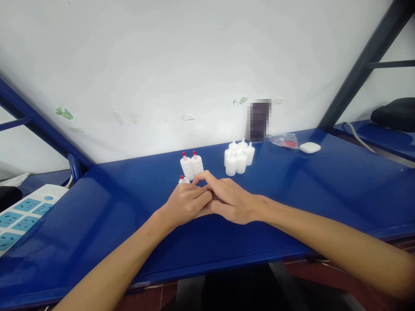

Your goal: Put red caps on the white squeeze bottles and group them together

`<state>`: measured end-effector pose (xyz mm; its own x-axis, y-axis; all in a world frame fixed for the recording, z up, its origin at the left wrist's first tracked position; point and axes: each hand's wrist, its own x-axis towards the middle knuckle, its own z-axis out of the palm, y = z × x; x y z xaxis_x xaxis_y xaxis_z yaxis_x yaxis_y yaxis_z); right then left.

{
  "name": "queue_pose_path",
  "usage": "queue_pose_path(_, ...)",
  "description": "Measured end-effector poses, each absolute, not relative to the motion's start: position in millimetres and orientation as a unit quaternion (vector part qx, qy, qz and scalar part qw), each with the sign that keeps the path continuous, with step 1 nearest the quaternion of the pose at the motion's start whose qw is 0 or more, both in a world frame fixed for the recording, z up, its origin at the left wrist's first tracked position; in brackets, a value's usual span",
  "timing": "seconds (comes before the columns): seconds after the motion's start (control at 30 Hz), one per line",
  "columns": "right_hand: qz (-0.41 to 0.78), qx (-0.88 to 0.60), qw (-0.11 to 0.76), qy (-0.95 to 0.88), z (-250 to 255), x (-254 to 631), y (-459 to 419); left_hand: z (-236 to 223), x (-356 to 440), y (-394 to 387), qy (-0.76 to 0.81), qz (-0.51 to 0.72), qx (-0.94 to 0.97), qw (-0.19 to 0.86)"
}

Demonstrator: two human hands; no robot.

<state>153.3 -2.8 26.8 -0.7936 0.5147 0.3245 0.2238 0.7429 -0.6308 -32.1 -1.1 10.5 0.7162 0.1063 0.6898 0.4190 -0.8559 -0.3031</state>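
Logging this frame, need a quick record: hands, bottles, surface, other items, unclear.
hands: left hand and right hand touching
red-capped bottles: three visible, one partly behind left hand
white bottles without red caps: cluster, right of the red-capped ones
surface: blue table
back right: plastic bag with red pieces, white rounded object
far left: power strip
unclear: anything between the hands

Left hand (186, 204), right hand (231, 201) bare; 2 forearms (129, 255) bare, small spot (149, 234) on left.

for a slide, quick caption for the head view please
Left hand and right hand together over a blue desk, red-tipped bottles and all-white bottles beyond.
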Motion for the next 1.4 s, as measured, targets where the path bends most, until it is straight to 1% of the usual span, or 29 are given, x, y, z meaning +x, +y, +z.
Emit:
queue_pose_path(0.23,0.251,-0.222,0.192,-0.922,29.9,154.6,-0.5,9.5,-34.0,-0.6,-0.164,-0.299,-0.917,0.208)
queue_pose_path(0.47,0.209,-0.255,0.215,-0.919,29.1,149.5,-5.6,10.0,-32.4,1.8,-0.168,-0.291,-0.917,0.213)
queue_pose_path(0.73,0.187,-0.235,0.193,-0.934,27.7,152.3,-2.2,6.4,-38.6,3.3,-0.17,-0.293,-0.918,0.205)
queue_pose_path(1.07,0.197,-0.213,0.184,-0.939,30.8,154.4,-3.0,3.5,-37.0,1.3,-0.157,-0.332,-0.913,0.176)
queue_pose_path(1.23,0.202,-0.218,0.162,-0.941,34.9,155.5,-5.6,2.7,-37.1,0.3,-0.157,-0.32,-0.922,0.152)
queue_pose_path(1.4,0.22,-0.232,0.161,-0.934,33.7,155.0,-5.4,2.5,-37.1,1.3,-0.159,-0.328,-0.919,0.148)
